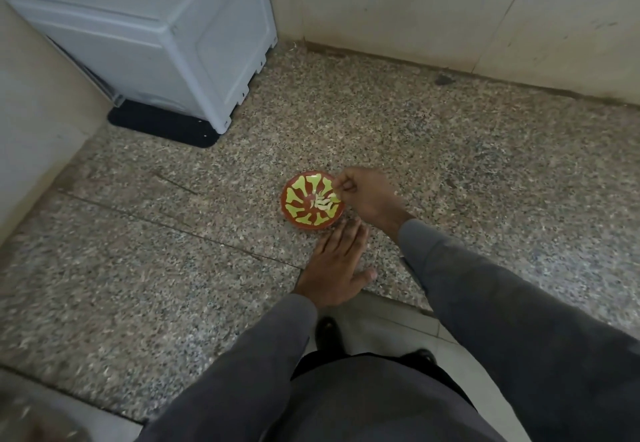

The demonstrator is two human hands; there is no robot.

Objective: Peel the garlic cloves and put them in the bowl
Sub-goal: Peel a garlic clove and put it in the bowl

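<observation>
The bowl (311, 201) sits on the counter (450, 164), with cloves (322, 201) lying in it. The right hand (367, 195) is over the bowl's right rim. The left hand (334, 268) lies flat on the counter just in front of the bowl. An appliance (156, 36) stands on a mat (162, 126) at the far left, well apart from the bowl, with the wall (450, 8) behind.

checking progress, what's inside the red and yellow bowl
A small pile of pale garlic cloves lies in the bowl. The right hand covers its right rim, so anything there is hidden.
</observation>
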